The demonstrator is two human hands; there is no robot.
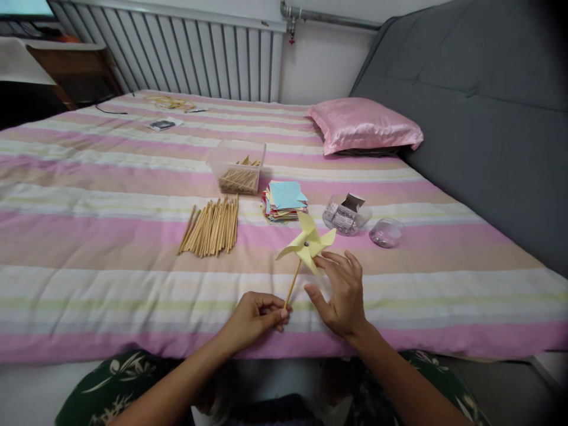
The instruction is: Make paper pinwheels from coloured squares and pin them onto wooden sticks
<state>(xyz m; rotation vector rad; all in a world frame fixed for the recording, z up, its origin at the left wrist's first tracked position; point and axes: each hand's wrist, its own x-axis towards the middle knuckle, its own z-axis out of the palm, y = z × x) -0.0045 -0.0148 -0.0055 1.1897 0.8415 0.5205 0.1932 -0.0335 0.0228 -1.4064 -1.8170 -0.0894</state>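
A yellow paper pinwheel point(310, 239) stands tilted on a thin wooden stick, with a small round metal pin at its centre. My left hand point(261, 313) pinches the stick near its lower end. Beside the blades, my right hand point(341, 290) is open, its fingers apart and the fingertips close to or touching the lower right blade. Behind the pinwheel lies a stack of coloured paper pieces point(286, 198), light blue on top. A row of wooden sticks point(213, 228) is spread to the left.
A clear plastic box point(237, 168) holds more sticks. Right of the paper are an open plastic container point(346, 216) with small metal parts and a small round tub point(387, 232). Farther back lie a pink pillow point(364, 124), a small packet point(164, 124) and yellow strips point(171, 103).
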